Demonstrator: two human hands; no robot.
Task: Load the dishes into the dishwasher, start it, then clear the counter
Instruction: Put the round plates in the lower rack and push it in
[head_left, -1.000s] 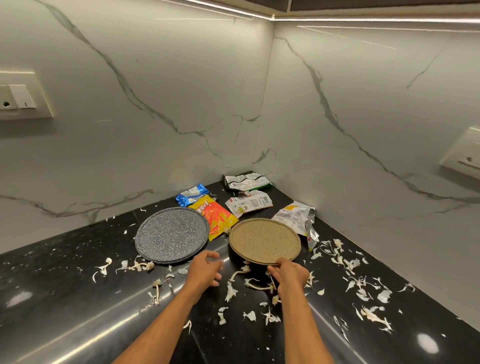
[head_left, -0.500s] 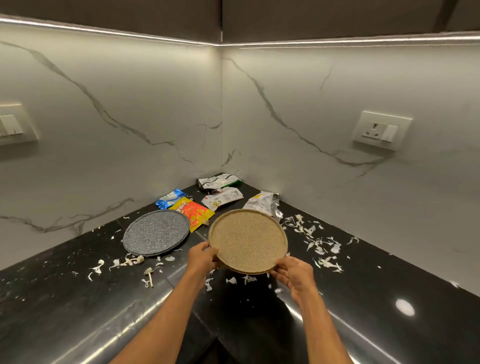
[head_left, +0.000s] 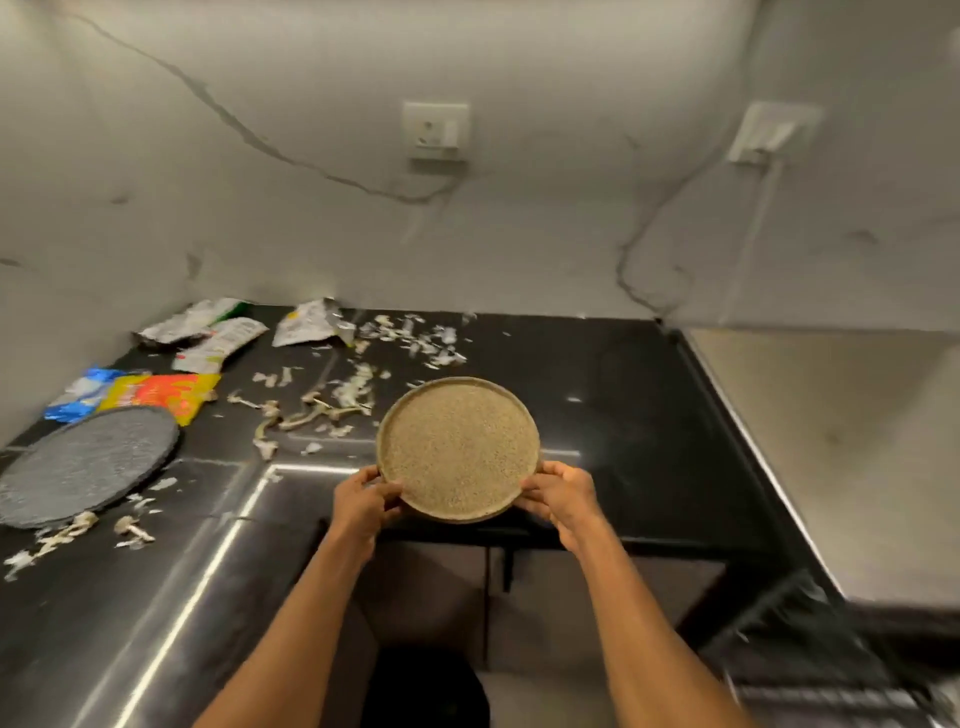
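Head view: the round speckled tan plate (head_left: 458, 448) is being held clear of the glossy black counter (head_left: 649, 415), left hand (head_left: 363, 503) and right hand (head_left: 558, 496) each closed on its near rim. Looks like the loading step. The grey plate (head_left: 85, 465) is being left far left, so next it's probably getting carried toward the dishwasher, kept level.

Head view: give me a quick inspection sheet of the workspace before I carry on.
Surface: black counter, glossy, littered on its left part.
Job's things: tan plate held level; grey plate lying on counter.
Clutter: snack wrappers, peel scraps.
Hands: left hand and right hand grip tan plate's opposite edges.
Cables: white cord hanging from right socket.
Surroundings: marble wall, wall socket, cabinet doors below.
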